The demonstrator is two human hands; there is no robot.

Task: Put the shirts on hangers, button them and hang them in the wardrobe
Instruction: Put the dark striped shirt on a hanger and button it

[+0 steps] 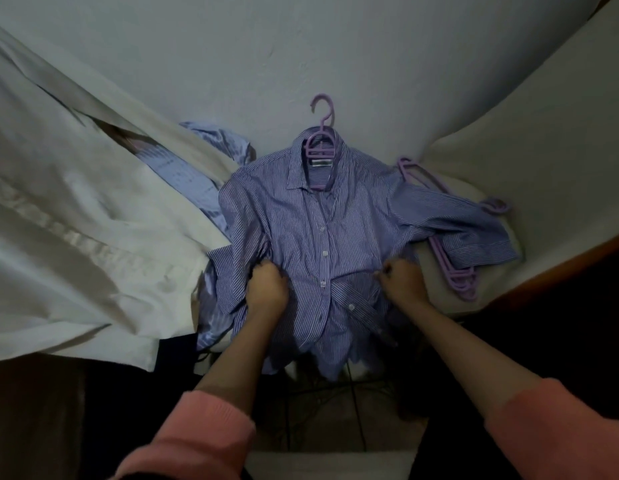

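Status: first shirt mid-way. Blue striped shirt lies front-up on the white bed sheet, with a purple hanger already inside the collar, hook pointing away from the person. Hanger step looks done for this one.

Buttoning: placket looks closed along the middle, several white buttons visible down it. Top near the collar appears open; can't tell for the lowest buttons, the hem is rumpled and hangs off the bed edge.

Hands: left hand has fingers curled, gripping the shirt fabric left of the placket. Right hand is curled too, pinching fabric at the shirt's right side near the folded-over sleeve. Both are on the lower half, well apart from each other. Looks like straightening or gathering it, judgement only.

Left to do: finish buttons if any are open, carry it to the wardrobe (not in view). A second pale blue shirt lies partly under a white garment to the left, no hanger seen in it. Spare purple hangers stacked at right, partly under the striped sleeve.
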